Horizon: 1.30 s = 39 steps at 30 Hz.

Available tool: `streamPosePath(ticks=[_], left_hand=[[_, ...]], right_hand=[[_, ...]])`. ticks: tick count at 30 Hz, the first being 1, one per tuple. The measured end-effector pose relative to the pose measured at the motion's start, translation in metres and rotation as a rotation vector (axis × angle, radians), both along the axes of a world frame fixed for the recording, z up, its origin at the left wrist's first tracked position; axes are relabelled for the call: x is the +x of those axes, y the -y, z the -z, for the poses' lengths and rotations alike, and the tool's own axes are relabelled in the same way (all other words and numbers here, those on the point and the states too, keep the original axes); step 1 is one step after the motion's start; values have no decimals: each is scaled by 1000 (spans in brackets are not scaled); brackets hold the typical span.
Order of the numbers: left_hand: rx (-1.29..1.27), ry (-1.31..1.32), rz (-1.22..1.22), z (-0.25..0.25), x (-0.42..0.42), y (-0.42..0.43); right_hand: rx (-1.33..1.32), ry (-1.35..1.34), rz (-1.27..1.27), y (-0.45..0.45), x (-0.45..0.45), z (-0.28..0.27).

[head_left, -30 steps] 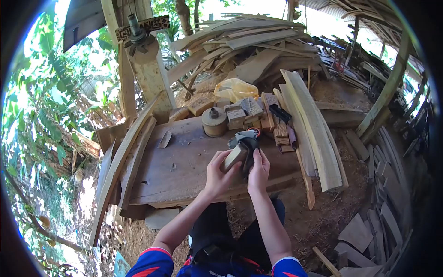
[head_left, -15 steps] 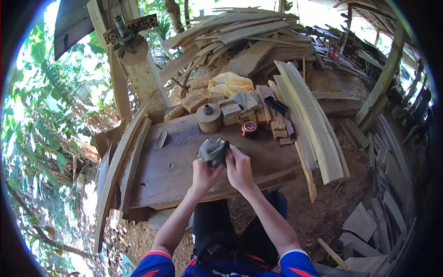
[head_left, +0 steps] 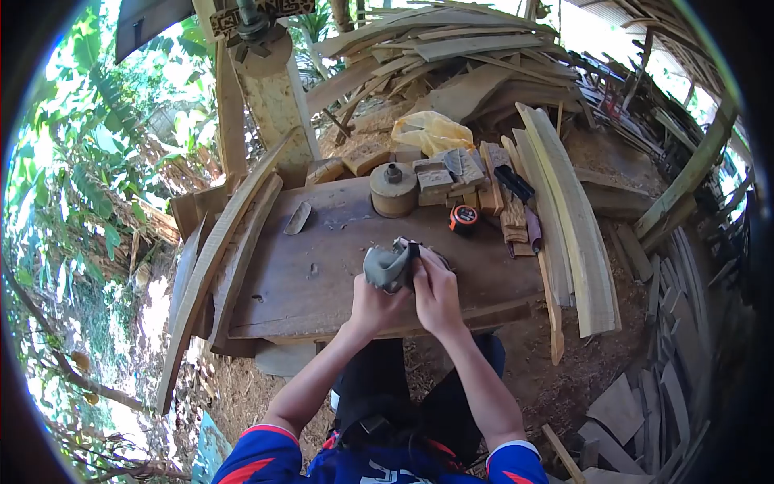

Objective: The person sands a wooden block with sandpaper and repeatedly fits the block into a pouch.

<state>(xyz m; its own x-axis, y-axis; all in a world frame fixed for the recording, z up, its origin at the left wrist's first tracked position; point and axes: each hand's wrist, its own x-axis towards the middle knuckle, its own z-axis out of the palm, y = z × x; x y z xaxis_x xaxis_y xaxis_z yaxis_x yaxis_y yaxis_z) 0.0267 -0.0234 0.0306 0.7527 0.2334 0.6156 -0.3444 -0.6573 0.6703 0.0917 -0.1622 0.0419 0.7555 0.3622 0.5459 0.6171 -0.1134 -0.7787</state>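
Note:
Both my hands are close together over the front part of the wooden tabletop. My left hand is closed around a grey-green rounded piece with folds or hollows; whether it is cloth or a carving I cannot tell. My right hand is pinched closed at the right side of this piece, with a small dark strip by its fingertips. The inner fingers of both hands are hidden. Behind them lie an orange-and-black tape measure and a round wooden block with a metal spindle.
Small wood blocks, a black tool and a yellowish plastic bag sit at the back. Long planks flank the table on the right, curved boards on the left. A thin wood chip lies at the left.
The view has shifted, so the table and things on it appear further right. Both hands remain together on the grey-green piece, which looks slightly turned.

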Motion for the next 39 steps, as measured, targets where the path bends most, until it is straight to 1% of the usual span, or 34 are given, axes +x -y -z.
streamPosePath(ticks=[1, 2, 3, 4, 6, 7, 10, 11, 14, 15, 16, 18, 19, 22, 23, 25, 26, 28, 29, 32, 33, 36, 37, 38, 39], left_hand=[[-154, -96, 36, 4, 0, 1], [-180, -130, 28, 8, -1, 2], [-206, -166, 19, 5, -2, 4], [-231, -203, 14, 3, -2, 6], [-184, -270, 19, 9, -2, 4], [-156, -303, 23, 12, -1, 2], [-86, -132, 86, 9, -4, 7], [-80, -140, 58, 6, -5, 10], [-101, -168, 41, 0, -1, 13], [-88, -402, 43, -5, -4, 9], [-17, -258, 60, -2, -1, 8], [128, 53, 80, 4, 7, 3], [183, 76, 98, 6, 8, -2], [188, -51, 40, 2, 8, -10], [-69, -169, 113, 8, 7, -10], [-170, -275, 124, 2, 5, -10], [-217, -323, 127, -3, 4, -12], [-222, -307, 166, -3, 3, -15], [-229, -308, 175, 0, 1, -16], [-257, -322, 196, 2, -8, -19], [-268, -321, 200, 1, -9, -20], [53, -178, 201, -4, -14, -33], [60, -218, 219, -3, -16, -38], [68, -258, 236, -2, -18, -42], [75, -295, 253, -1, -21, -47]], right_hand=[[-16, -40, 3, 3, 9, 10], [-34, -77, 2, 8, 19, 20], [-40, -245, -100, 11, 28, 15], [-71, -200, -57, 8, 29, 14], [-135, -119, 33, -1, 21, 16], [-58, -80, -34, 1, 16, 11], [-90, 9, -128, 16, 20, 22], [-107, 18, -127, 20, 30, 33], [-116, -199, -119, 15, 37, 21], [-146, -49, -105, 13, 33, 23], [-142, -11, -124, 10, 22, 15], [-52, 27, -139, 7, 1, -14], [-22, 6, -138, 5, 3, -10], [-37, 29, -138, 3, 17, -6], [-66, 33, -116, 3, 24, -2], [-127, 39, -78, 4, 35, 17], [-98, -8, -60, 7, 36, 26], [-35, -92, -33, 17, 39, 32], [-21, -56, -4, 21, 40, 36], [-154, -20, 67, 28, 45, 34], [-183, 49, 93, 29, 49, 29], [-188, 125, 200, 28, 61, 14], [-179, 198, 216, 24, 68, 13], [-271, 182, 197, 24, 74, 12], [-324, 247, 201, 23, 71, 8]])
